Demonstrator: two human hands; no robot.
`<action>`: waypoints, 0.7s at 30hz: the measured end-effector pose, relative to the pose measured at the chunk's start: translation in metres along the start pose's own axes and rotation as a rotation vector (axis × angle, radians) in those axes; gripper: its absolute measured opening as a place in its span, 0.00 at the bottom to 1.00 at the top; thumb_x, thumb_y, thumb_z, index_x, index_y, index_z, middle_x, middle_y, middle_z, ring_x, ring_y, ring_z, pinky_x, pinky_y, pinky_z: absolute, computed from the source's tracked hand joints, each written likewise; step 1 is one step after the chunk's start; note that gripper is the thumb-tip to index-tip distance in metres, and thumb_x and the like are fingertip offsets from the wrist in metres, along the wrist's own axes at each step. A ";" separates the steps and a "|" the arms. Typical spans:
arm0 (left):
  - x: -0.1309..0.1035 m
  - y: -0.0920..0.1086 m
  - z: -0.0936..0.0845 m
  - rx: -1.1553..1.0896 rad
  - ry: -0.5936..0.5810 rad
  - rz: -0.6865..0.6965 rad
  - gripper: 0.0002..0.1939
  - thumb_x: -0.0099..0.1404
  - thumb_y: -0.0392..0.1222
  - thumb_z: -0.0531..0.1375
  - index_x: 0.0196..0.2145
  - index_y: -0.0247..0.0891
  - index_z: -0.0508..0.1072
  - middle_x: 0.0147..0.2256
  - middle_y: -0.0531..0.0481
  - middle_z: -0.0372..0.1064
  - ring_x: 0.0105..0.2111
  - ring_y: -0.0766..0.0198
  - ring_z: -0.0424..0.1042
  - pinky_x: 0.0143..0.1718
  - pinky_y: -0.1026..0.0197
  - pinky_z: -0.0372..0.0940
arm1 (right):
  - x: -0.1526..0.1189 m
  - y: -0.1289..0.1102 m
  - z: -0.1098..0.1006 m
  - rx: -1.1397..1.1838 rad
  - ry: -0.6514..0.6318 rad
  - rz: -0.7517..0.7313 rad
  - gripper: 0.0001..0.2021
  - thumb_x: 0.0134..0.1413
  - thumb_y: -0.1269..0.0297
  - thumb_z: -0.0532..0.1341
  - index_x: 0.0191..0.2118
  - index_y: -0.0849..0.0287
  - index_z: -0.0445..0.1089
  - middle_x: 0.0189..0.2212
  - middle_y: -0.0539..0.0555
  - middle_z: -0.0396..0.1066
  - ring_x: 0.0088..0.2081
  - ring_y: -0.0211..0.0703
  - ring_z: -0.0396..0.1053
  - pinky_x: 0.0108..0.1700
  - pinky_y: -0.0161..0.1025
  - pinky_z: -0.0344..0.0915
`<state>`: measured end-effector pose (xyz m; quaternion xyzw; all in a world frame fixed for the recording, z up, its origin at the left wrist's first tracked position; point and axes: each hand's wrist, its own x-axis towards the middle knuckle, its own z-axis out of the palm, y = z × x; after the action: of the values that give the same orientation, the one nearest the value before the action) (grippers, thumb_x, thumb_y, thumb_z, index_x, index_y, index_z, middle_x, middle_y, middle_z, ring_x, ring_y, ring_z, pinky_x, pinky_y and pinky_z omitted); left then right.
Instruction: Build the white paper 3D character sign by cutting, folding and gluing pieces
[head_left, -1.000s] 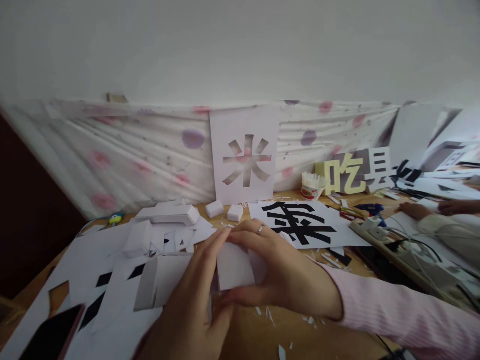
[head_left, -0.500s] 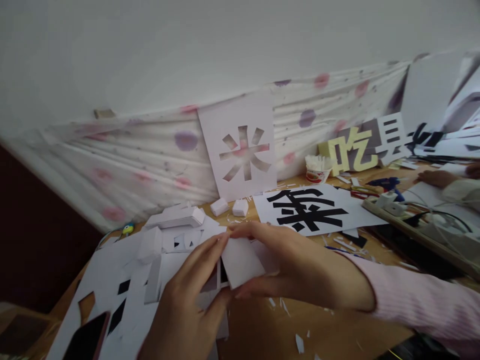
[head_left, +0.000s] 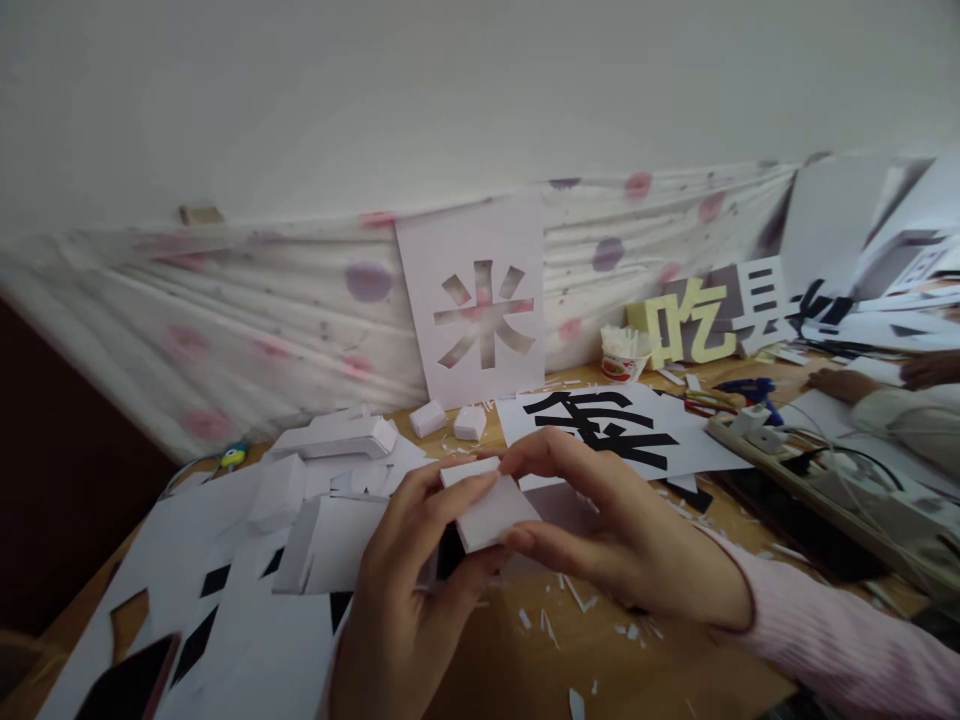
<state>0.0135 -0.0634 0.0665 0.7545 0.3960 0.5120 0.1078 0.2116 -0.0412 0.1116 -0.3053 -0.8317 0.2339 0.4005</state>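
Between both hands is a small white folded card piece (head_left: 495,515), tilted, with its flat top face toward me. My left hand (head_left: 412,560) is closed on its left side, index finger across the top and thumb underneath. On the right edge, my right hand (head_left: 607,525) pinches it between thumb and fingers. Left of my left hand lies a larger white folded piece (head_left: 337,545); whether it joins the held piece I cannot tell. Two small white blocks (head_left: 470,422) stand just beyond the hands, near a sheet with black character strokes (head_left: 607,430).
A white board with a cut-out character (head_left: 484,380) leans on the wall covering. A paper cup (head_left: 624,355), yellow character (head_left: 694,325), glue gun (head_left: 750,388) and power strip tray (head_left: 810,490) stand right. A phone (head_left: 127,680) lies lower left. Another person's hand (head_left: 836,382) rests far right.
My hands have lifted slightly and shifted right with the white piece, which has turned flatter. My left index finger now lies across its top. The camera view has shifted a little.
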 end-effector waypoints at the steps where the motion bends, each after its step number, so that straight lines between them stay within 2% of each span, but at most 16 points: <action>1: 0.001 -0.001 0.005 -0.038 0.039 0.017 0.14 0.69 0.40 0.59 0.52 0.52 0.70 0.53 0.53 0.68 0.55 0.65 0.68 0.57 0.64 0.64 | 0.000 0.001 0.001 0.015 0.004 0.006 0.13 0.59 0.58 0.65 0.47 0.56 0.67 0.40 0.52 0.77 0.39 0.40 0.75 0.41 0.35 0.70; 4: 0.002 -0.004 0.015 -0.098 0.113 0.042 0.14 0.70 0.34 0.56 0.49 0.50 0.70 0.52 0.54 0.67 0.55 0.67 0.66 0.59 0.65 0.60 | -0.001 0.005 0.003 0.034 0.059 -0.015 0.12 0.60 0.56 0.64 0.47 0.53 0.68 0.50 0.56 0.75 0.50 0.46 0.74 0.50 0.41 0.69; 7: 0.002 -0.005 0.015 -0.064 0.114 0.045 0.16 0.70 0.31 0.54 0.49 0.49 0.71 0.52 0.54 0.66 0.55 0.67 0.66 0.58 0.65 0.60 | -0.001 0.006 0.005 -0.015 0.199 -0.135 0.09 0.57 0.58 0.67 0.41 0.52 0.71 0.55 0.56 0.70 0.57 0.48 0.68 0.58 0.45 0.64; 9: 0.002 -0.005 0.012 -0.037 0.124 0.067 0.17 0.70 0.29 0.52 0.49 0.48 0.72 0.52 0.54 0.66 0.55 0.67 0.66 0.58 0.65 0.60 | 0.000 0.004 0.005 -0.050 0.239 -0.202 0.06 0.56 0.61 0.68 0.37 0.53 0.72 0.51 0.54 0.71 0.54 0.44 0.69 0.56 0.41 0.66; 12: 0.004 -0.007 0.009 -0.006 0.147 0.111 0.19 0.69 0.27 0.51 0.49 0.47 0.72 0.52 0.53 0.66 0.54 0.67 0.67 0.57 0.65 0.61 | 0.002 -0.001 0.003 -0.062 0.218 -0.227 0.05 0.56 0.64 0.68 0.34 0.54 0.71 0.46 0.53 0.72 0.49 0.41 0.71 0.54 0.38 0.67; 16: 0.004 -0.010 0.005 0.033 0.128 0.175 0.21 0.69 0.26 0.51 0.50 0.47 0.72 0.53 0.52 0.66 0.53 0.67 0.67 0.56 0.64 0.62 | 0.003 -0.007 0.000 -0.077 0.168 -0.217 0.05 0.56 0.65 0.68 0.35 0.54 0.71 0.46 0.53 0.72 0.48 0.42 0.72 0.52 0.38 0.68; 21: 0.003 -0.014 0.002 0.085 0.122 0.223 0.20 0.69 0.27 0.52 0.51 0.48 0.72 0.55 0.51 0.64 0.55 0.65 0.66 0.54 0.63 0.62 | 0.002 -0.008 -0.003 -0.129 0.129 -0.249 0.04 0.58 0.67 0.66 0.35 0.56 0.70 0.46 0.53 0.71 0.48 0.40 0.71 0.52 0.34 0.66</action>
<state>0.0088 -0.0519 0.0595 0.7652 0.3371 0.5485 -0.0061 0.2109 -0.0453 0.1194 -0.2394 -0.8489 0.1084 0.4587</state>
